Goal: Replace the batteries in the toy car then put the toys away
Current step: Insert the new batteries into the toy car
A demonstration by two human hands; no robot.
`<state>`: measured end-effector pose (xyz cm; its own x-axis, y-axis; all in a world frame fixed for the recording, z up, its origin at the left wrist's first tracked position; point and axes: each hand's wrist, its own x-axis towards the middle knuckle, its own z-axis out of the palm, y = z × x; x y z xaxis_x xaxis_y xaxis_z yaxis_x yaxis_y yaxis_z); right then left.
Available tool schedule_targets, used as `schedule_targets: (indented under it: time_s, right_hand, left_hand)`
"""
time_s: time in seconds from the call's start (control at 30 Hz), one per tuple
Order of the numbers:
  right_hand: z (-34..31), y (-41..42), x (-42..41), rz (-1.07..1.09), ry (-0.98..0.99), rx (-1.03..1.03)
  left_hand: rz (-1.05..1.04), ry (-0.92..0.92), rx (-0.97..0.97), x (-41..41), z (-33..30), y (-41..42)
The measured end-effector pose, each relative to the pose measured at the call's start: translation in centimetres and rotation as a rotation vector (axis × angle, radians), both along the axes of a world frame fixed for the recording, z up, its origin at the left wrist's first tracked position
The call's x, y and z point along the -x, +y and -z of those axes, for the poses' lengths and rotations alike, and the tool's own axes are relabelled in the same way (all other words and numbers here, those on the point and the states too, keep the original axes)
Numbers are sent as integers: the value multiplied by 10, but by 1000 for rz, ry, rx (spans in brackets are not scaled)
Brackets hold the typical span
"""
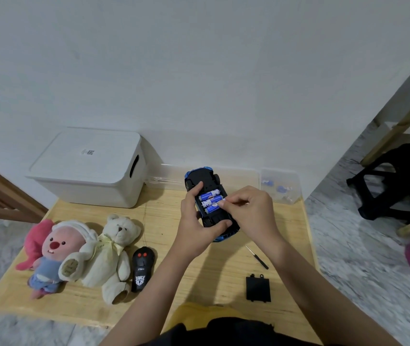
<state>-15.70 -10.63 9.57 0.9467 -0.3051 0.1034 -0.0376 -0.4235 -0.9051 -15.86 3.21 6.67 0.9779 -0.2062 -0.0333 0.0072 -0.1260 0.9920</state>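
Table: low pale wooden table (286, 221), light grain showing, matt finish.
Storage box: white lidded plastic box (91, 168), smooth, faint sheen.
Car: blue and black plastic toy car (206, 177), underside black and matt, blue body edge glossy.
Batteries: blue cylindrical batteries (210, 202), shiny wrapped labels.
Cover: flat black plastic battery cover (258, 288), matt.
Remote: black plastic remote control (141, 268), glossy, red buttons.
Bear: cream plush teddy bear (114, 255), soft napped cloth.
Pink toy: pink plush beaver toy (54, 248), fuzzy cloth, blue fabric outfit.
Screwdriver: thin screwdriver (257, 257), metal shaft, black handle.
Small case: clear plastic container (280, 187), translucent, smooth.
Floor: grey-white marbled floor (363, 245), polished-looking.
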Motion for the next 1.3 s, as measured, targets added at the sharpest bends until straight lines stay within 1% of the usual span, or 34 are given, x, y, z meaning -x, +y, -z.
schedule_targets:
  time_s: [0.13, 0.23, 0.3, 0.37, 0.43, 0.5, 0.57, 0.63, 0.7, 0.73, 0.8, 0.87, 0.9, 1.0, 1.07, 1.13, 1.2, 1.3]
  right_hand:
    - [-3, -4, -6, -48, 110, 56]
    - [-2, -11, -13, -115, 216, 17]
    - [2, -14, -14, -123, 281, -1]
    - [6, -17, -12, -125, 339, -58]
    - [8, -19, -8, -146, 392, -163]
    - [11, -21, -2, -161, 404, -249]
    - [17, -22, 6, -144, 364, -333]
    - [26, -22, 18, -65, 333, -430]
    - [40, -25, 34, 59, 327, -444]
    - [49, -28, 43, 105, 320, -409]
    - [73, -35, 63, 118, 336, -214]
    - [96, -41, 85, 65, 411, 41]
    - [106, -44, 96, 36, 438, 134]
    - [134, -51, 122, -31, 464, 334]
    - [142, -52, 131, -48, 503, 428]
    - [148, -52, 134, -64, 496, 501]
    - [147, -50, 133, -59, 482, 510]
    - [145, -48, 130, -34, 477, 457]
  left_hand:
    - [-13, -100, -67, 3, -2, 2]
    - [-22, -150, -105, 7, -3, 3]
    - [-17, -162, -121, 9, -2, 5]
    - [-8, -146, -113, 14, 0, 7]
    - [4, -107, -88, 19, 3, 8]
    - [26, -58, -52, 23, 5, 9]
    - [47, -16, -23, 26, 8, 11]
    - [59, 15, -13, 29, 12, 15]
    - [65, 31, -10, 34, 18, 20]
    - [63, 46, -7, 37, 21, 22]
    - [58, 89, -4, 43, 26, 27]
    - [56, 124, -14, 47, 31, 31]
    - [54, 136, -15, 50, 32, 32]
    - [50, 164, -15, 55, 37, 35]
    - [36, 163, -20, 58, 40, 36]
    - [-7, 139, -27, 60, 42, 33]
    - [-50, 130, -39, 61, 44, 30]
    - [-62, 143, -59, 62, 49, 28]
